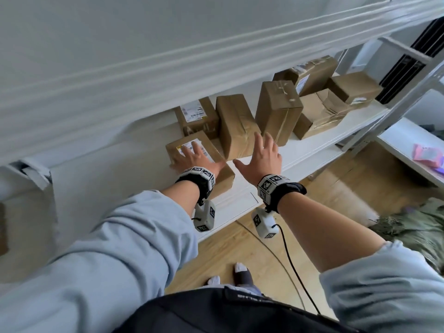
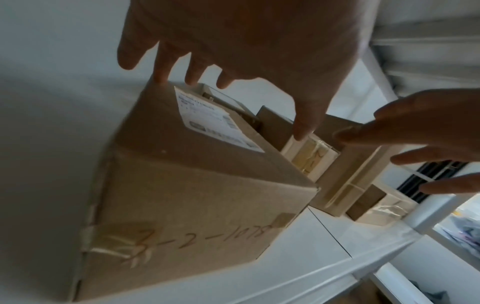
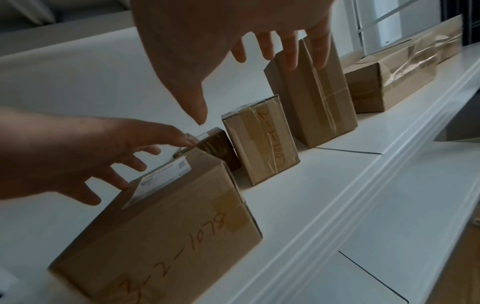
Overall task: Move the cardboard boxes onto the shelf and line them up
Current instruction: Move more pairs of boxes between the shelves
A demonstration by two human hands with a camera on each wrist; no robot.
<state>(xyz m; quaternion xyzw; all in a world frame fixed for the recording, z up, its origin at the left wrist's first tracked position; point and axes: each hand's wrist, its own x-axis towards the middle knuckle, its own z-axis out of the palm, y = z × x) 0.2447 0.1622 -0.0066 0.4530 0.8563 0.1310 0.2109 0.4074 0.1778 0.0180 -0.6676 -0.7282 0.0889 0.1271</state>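
At the shelf's point(image 1: 312, 150) front edge, the left hand point(image 1: 192, 157) rests spread-fingered on the labelled box point(image 1: 189, 150), steadying it; the right hand point(image 1: 262, 155) hovers open beside the neighbouring taped box point(image 1: 236, 126), gripping nothing, likely to align it.

Left hand point(image 1: 192, 156) rests flat on the nearest box point(image 1: 199, 162); right hand point(image 1: 263, 156) spread beside it.

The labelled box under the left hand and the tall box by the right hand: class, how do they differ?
The labelled box lies low and flat; the tall box stands on end. The labelled box carries a white shipping label on top; the tall box shows only tape. The left hand rests on the labelled box; the right hand hovers open. Both are brown cardboard on the white shelf.
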